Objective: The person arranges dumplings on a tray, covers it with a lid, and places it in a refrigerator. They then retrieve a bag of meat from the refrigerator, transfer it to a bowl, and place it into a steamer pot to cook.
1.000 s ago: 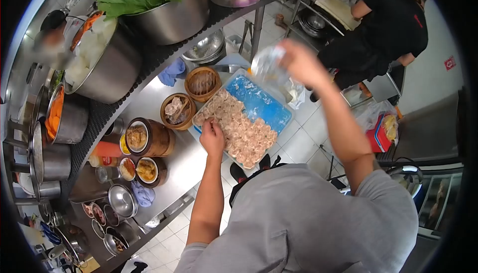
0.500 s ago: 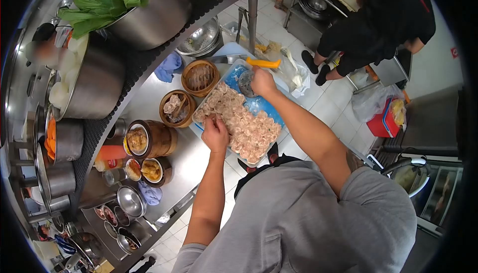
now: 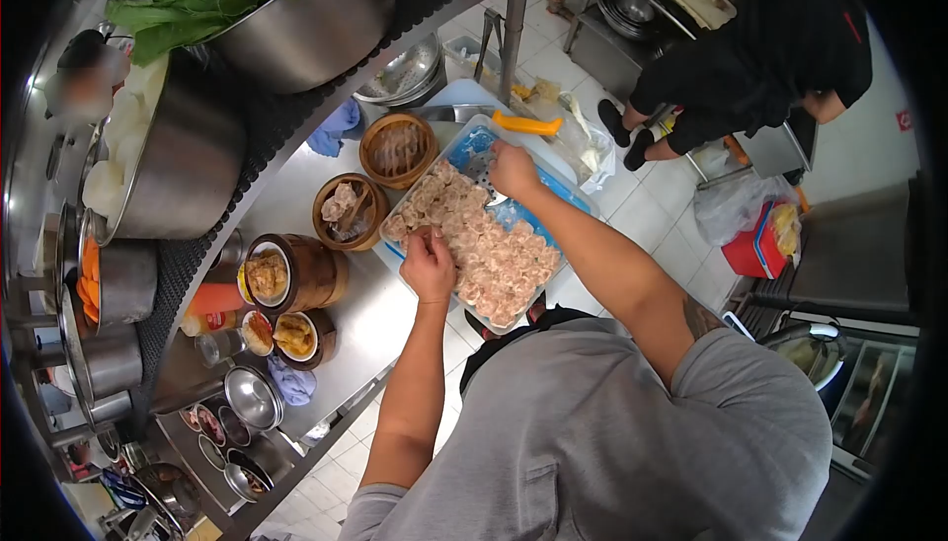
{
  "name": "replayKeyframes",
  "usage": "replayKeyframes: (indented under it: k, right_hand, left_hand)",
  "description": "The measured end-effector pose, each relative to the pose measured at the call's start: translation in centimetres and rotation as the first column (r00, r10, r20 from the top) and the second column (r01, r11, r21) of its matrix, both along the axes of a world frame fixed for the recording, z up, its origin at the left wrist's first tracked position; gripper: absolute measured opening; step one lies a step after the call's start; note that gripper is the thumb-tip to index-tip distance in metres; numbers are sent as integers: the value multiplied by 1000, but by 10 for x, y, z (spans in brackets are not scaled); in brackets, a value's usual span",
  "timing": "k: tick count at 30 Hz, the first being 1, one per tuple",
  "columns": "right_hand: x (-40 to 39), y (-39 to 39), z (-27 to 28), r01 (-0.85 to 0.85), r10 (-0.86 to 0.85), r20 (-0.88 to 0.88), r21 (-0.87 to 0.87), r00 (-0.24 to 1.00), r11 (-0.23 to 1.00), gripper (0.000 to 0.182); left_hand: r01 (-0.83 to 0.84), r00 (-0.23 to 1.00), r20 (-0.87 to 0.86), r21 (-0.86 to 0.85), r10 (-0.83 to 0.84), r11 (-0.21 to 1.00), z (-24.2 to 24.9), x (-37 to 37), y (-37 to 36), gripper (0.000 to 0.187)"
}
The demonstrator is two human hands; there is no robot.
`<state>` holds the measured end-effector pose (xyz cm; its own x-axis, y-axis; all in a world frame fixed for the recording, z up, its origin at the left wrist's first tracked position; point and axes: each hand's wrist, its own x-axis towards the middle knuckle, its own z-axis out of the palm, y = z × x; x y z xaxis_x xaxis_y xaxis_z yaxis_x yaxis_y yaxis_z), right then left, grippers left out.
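Note:
A plastic tray [image 3: 583, 203] with a blue bottom holds many pale pink dumplings [image 3: 504, 263] packed together. My left hand [image 3: 429, 267] is at the tray's near-left side, its fingers pinched together on the dumplings; what they hold is hidden. My right hand [image 3: 513, 172] grips a round perforated metal scoop [image 3: 481, 170], whose disc lies partly hidden beside the dumplings. Just above that hand is a yellow-orange handle [image 3: 528, 125]. Left of the tray stand two bamboo steamers; the lower steamer [image 3: 336, 235] holds a few dumplings, the upper steamer [image 3: 399, 179] shows translucent contents.
More steamers with small dishes [image 3: 267, 276] stand at the left on the metal counter [image 3: 365, 339]. A shelf [image 3: 259, 161] with large pots runs over the counter. Behind it at upper left is a person. Another person in black [image 3: 731, 67] stands at upper right near a red cooler [image 3: 755, 250].
My right hand has shifted slightly, and the scoop's disc has tilted and moved lower towards the dumplings. My left hand stays in nearly the same place.

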<state>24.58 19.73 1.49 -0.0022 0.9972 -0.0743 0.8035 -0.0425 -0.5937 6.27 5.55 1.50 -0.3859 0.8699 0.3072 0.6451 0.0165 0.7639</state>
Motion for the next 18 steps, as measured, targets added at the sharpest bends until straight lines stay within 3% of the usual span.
replayKeyframes:
  k: [6,8,11,18]
  right_hand:
    - [1,13,-4,-66,66,-8,6,998,998,31]
    - [5,20,4,-20,20,6,34,1000,999,31]
    - [5,34,-3,-30,30,8,76,1000,997,35]
    - [-15,37,1,-121,120,45,29,992,992,29]
  left_hand:
    - [5,1000,-5,46,-5,999,5,2,1,18]
    - [-13,1000,-23,-55,11,998,7,0,-1,17]
    - [-3,1000,-28,-68,1,998,8,-1,-1,17]
    - [-8,998,-61,43,11,999,8,0,0,19]
